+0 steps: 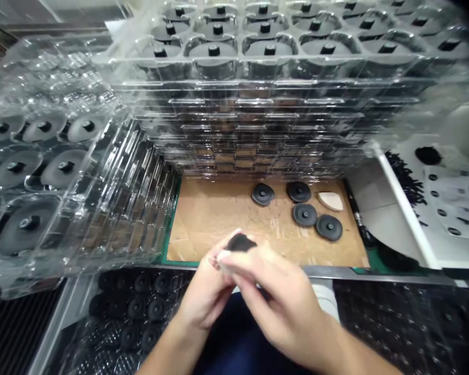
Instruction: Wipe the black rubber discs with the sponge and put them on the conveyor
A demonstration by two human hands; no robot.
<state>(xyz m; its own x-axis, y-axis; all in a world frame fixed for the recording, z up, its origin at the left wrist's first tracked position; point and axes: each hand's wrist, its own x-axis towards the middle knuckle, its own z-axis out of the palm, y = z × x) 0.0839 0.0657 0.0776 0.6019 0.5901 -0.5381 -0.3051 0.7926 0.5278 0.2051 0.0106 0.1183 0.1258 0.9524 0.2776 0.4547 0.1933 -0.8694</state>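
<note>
Both hands meet in front of the body, over the near edge of a brown board (214, 208). My left hand (207, 286) is closed around a black part (240, 242). Against that same part, the fingers of my right hand (277, 291) are pinched, with something small and pale at the fingertips that I cannot make out. Beyond the hands, several black discs with centre studs lie on the board, among them one disc (262, 194) standing apart and another (329, 227) nearer the right. A pale wedge-shaped piece (330, 200) rests beside them.
Tall stacks of clear plastic trays (234, 109) holding dark discs rise behind the board; more trays (74, 208) stand at the left. At the right, a white bin (410, 208) holds small black parts. A black pen-like tool (355, 211) lies along the board's right edge.
</note>
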